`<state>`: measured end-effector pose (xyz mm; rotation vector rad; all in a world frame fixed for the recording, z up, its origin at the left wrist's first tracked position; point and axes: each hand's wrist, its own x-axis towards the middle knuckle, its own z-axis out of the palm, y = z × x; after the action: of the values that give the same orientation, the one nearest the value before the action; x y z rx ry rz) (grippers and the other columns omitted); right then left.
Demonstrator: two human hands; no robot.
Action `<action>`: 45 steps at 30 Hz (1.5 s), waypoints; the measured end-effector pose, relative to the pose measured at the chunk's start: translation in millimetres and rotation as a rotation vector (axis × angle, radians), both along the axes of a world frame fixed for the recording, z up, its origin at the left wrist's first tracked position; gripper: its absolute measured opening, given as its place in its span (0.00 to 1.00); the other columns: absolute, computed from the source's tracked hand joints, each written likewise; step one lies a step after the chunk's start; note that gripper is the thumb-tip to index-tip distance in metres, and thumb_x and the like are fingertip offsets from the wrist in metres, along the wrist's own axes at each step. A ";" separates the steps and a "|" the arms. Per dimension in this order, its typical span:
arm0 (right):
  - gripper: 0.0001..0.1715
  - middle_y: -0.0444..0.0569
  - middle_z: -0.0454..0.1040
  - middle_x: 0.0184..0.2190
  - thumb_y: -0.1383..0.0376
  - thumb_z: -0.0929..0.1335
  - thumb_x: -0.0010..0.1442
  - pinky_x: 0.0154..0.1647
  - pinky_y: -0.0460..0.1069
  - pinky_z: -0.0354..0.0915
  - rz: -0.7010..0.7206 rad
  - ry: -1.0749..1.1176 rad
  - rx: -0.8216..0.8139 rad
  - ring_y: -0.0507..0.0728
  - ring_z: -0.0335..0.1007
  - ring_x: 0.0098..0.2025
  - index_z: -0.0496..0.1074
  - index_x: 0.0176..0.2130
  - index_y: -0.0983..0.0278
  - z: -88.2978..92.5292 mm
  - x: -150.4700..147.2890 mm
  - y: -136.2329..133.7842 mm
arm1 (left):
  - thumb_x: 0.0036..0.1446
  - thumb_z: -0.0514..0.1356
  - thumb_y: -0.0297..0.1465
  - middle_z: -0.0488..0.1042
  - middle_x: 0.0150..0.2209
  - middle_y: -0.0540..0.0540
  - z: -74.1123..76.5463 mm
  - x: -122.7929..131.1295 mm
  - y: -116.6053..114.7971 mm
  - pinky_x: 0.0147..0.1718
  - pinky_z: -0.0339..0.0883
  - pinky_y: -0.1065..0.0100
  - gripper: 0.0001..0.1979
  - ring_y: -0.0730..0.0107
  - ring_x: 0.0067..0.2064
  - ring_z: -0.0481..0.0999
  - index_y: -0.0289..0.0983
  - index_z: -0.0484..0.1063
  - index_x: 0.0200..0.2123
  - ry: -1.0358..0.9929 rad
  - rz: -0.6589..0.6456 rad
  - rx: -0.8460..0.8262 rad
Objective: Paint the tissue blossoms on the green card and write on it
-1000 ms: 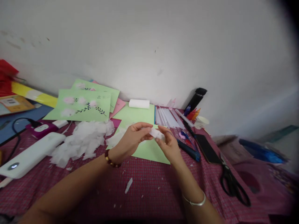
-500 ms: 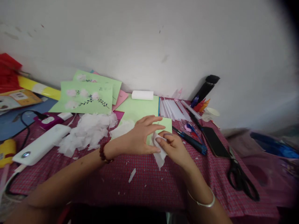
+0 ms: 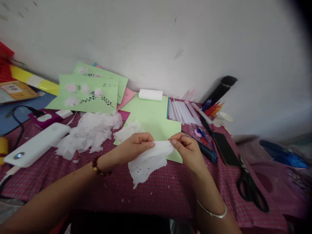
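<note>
A piece of white tissue paper (image 3: 148,162) with a ragged lower edge hangs stretched between my two hands. My left hand (image 3: 140,144) pinches its upper left part between thumb and fingers. At the upper right corner, my right hand (image 3: 186,146) pinches it the same way. Behind the tissue lies a light green sheet of paper (image 3: 156,125), partly covered by my hands. More white tissue (image 3: 130,130) rests on the green paper's left side. A loose heap of torn tissue pieces (image 3: 90,130) spreads to the left of my left hand.
Green cards with pale flowers (image 3: 94,104) lean at the back left. A white roll (image 3: 150,95) sits by the wall. On the left is a white power bank (image 3: 36,144). To the right lie a blue cutter (image 3: 208,152), a black phone (image 3: 225,149) and black scissors (image 3: 252,188).
My left hand was spread beside the bunched tissue in my right hand. Now both hands pinch the tissue, and it hangs opened out between them.
</note>
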<state>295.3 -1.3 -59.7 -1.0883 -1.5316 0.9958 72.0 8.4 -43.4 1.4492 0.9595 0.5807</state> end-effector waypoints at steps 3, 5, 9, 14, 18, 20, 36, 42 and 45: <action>0.12 0.45 0.69 0.26 0.59 0.68 0.59 0.27 0.46 0.58 0.016 -0.057 -0.017 0.51 0.62 0.27 0.74 0.27 0.62 -2.6 -4.0 -0.1 | 0.59 0.55 0.39 0.68 0.25 0.50 0.4 3.2 4.0 0.21 0.55 0.76 0.13 0.75 0.25 0.64 0.36 0.72 0.31 0.037 -0.068 0.086; 0.12 0.44 0.68 0.25 0.59 0.69 0.59 0.28 0.46 0.57 0.021 -0.087 -0.022 0.51 0.61 0.27 0.73 0.27 0.62 -4.2 -6.3 -0.2 | 0.57 0.56 0.38 0.70 0.28 0.49 4.1 10.0 8.5 0.23 0.57 0.76 0.11 0.74 0.28 0.66 0.36 0.73 0.32 0.061 -0.119 0.183; 0.14 0.42 0.63 0.24 0.56 0.70 0.56 0.25 0.46 0.55 -0.002 0.001 -0.032 0.50 0.58 0.26 0.69 0.25 0.62 -6.5 -10.1 -0.1 | 0.55 0.59 0.36 0.60 0.21 0.54 11.1 29.3 13.8 0.21 0.50 0.76 0.12 0.78 0.23 0.57 0.35 0.66 0.24 0.021 -0.160 0.238; 0.15 0.41 0.60 0.25 0.53 0.69 0.55 0.24 0.45 0.55 0.020 0.149 -0.097 0.50 0.56 0.25 0.66 0.30 0.61 -8.2 -17.0 -0.5 | 0.58 0.55 0.36 0.58 0.22 0.54 9.5 37.8 14.0 0.22 0.50 0.74 0.13 0.77 0.24 0.57 0.36 0.63 0.24 0.003 -0.018 0.264; 0.16 0.40 0.57 0.23 0.54 0.70 0.55 0.22 0.45 0.52 -0.081 0.121 -0.077 0.49 0.52 0.23 0.65 0.26 0.62 -8.6 -20.3 -0.6 | 0.61 0.51 0.36 0.61 0.23 0.52 4.6 32.8 15.0 0.23 0.52 0.73 0.14 0.76 0.25 0.58 0.36 0.64 0.25 0.059 0.069 0.344; 0.16 0.40 0.58 0.22 0.54 0.69 0.56 0.21 0.44 0.52 -0.120 0.103 -0.060 0.48 0.53 0.22 0.66 0.25 0.62 -8.3 -20.2 -1.0 | 0.61 0.50 0.36 0.62 0.24 0.52 2.6 32.6 15.1 0.24 0.54 0.73 0.14 0.75 0.26 0.60 0.36 0.64 0.26 0.057 0.099 0.370; 0.09 0.43 0.72 0.26 0.69 0.66 0.55 0.22 0.43 0.55 -0.218 0.085 0.032 0.48 0.62 0.24 0.76 0.29 0.62 -14.7 -18.5 -5.2 | 0.55 0.55 0.31 0.53 0.18 0.58 -7.2 41.8 7.9 0.18 0.43 0.76 0.08 0.80 0.20 0.51 0.34 0.72 0.32 -0.055 0.116 0.318; 0.06 0.42 0.69 0.24 0.66 0.67 0.56 0.20 0.43 0.52 -0.175 0.142 -0.050 0.47 0.58 0.21 0.75 0.28 0.62 -13.8 -19.0 -6.2 | 0.57 0.57 0.34 0.56 0.19 0.57 -12.0 41.1 9.0 0.19 0.46 0.76 0.09 0.80 0.21 0.53 0.34 0.72 0.30 0.014 0.134 0.384; 0.07 0.42 0.68 0.23 0.62 0.70 0.55 0.20 0.43 0.53 -0.183 0.162 -0.051 0.47 0.58 0.21 0.74 0.28 0.63 -14.4 -19.6 -5.5 | 0.57 0.57 0.32 0.61 0.19 0.56 -15.2 40.1 9.0 0.20 0.49 0.76 0.08 0.80 0.22 0.57 0.35 0.73 0.29 0.049 0.132 0.478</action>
<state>275.7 -6.7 -74.1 -1.1330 -1.2594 0.9761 112.1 17.4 -58.6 1.8364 1.0023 0.9208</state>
